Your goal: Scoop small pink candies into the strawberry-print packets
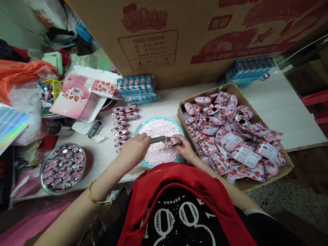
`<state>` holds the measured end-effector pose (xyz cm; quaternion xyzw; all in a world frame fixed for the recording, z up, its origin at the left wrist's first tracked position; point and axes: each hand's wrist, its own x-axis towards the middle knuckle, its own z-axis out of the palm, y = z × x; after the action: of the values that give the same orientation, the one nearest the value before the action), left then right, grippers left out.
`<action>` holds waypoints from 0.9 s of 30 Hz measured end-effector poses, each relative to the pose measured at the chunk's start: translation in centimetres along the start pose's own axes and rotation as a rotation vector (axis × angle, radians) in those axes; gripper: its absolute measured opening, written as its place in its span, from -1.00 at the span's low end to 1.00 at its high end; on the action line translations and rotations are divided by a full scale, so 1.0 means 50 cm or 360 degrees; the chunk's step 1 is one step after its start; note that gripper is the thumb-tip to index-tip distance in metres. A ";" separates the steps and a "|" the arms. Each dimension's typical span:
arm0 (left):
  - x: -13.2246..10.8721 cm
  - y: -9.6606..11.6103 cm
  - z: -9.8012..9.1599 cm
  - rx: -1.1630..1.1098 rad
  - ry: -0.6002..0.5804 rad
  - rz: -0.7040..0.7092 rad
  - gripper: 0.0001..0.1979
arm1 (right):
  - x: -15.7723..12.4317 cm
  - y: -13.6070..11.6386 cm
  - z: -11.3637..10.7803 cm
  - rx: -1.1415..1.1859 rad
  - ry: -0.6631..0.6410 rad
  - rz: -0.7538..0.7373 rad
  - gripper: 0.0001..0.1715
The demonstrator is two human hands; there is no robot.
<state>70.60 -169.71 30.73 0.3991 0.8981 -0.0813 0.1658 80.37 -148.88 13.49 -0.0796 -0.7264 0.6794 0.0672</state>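
Over a turquoise basin (pixel 136 127) of small pale pink candies (pixel 162 128), my left hand (pixel 135 147) is closed around the handle end of a narrow metal scoop (pixel 158 139). The scoop's far end meets the mouth of a small strawberry-printed candy container (pixel 172 140). My right hand (pixel 185 149) grips that container from the right. How far the scoop reaches inside it, I cannot tell. Left of the basin, several similar containers (pixel 120 128) stand in rows with their round openings up.
A cardboard box (pixel 182 118) heaped with strawberry-printed containers (pixel 220 130) stands right of the basin. At left are a steel bowl (pixel 83 171) of pink-and-silver caps (pixel 64 167), a small scale (pixel 94 129) and printed cartons (pixel 74 95). Blue packs (pixel 135 87) and a large carton (pixel 184 20) line the back.
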 end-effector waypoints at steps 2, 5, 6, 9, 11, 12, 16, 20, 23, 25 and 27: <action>-0.006 -0.044 0.055 -0.0076 -0.0015 -0.0162 -0.86 | 0.008 0.006 -0.006 0.0094 0.0103 0.0114 -0.57; 0.001 -0.084 0.171 -0.0178 -0.0079 -0.0304 -0.84 | 0.027 0.025 -0.007 0.0237 0.0239 0.0238 -0.48; 0.009 -0.084 0.211 -0.0232 -0.0086 -0.0319 -0.83 | 0.034 0.031 -0.004 0.0265 0.0241 0.0262 -0.47; 0.051 -0.052 0.304 -0.0468 -0.0010 -0.0314 -0.84 | 0.048 0.045 0.011 0.0259 0.0152 0.0323 -0.45; 0.081 -0.022 0.341 -0.0638 0.0086 -0.0308 -0.84 | 0.053 0.045 0.023 0.0216 0.0076 0.0353 -0.45; 0.093 -0.012 0.353 -0.0704 0.0128 -0.0307 -0.84 | 0.055 0.044 0.028 0.0203 0.0041 0.0364 -0.44; 0.108 -0.005 0.379 -0.0981 0.0286 -0.0260 -0.84 | 0.054 0.030 0.036 0.0330 -0.0050 0.0394 -0.42; 0.088 -0.023 0.379 -0.1312 0.0388 -0.0146 -0.82 | 0.043 0.009 0.015 0.0430 0.0030 0.0345 -0.42; 0.069 -0.033 0.353 -0.1379 0.0385 -0.0076 -0.78 | 0.030 -0.005 -0.016 0.0370 0.0168 0.0287 -0.44; 0.054 -0.041 0.321 -0.1368 0.0394 -0.0038 -0.77 | 0.022 -0.008 -0.033 0.0314 0.0233 0.0273 -0.46; 0.040 -0.048 0.280 -0.1328 0.0409 -0.0008 -0.77 | 0.015 -0.005 -0.042 0.0252 0.0258 0.0268 -0.48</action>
<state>70.81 -173.84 16.99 0.3025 0.8684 0.3386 0.1995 80.04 -146.70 13.88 -0.1895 -0.6535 0.7290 0.0745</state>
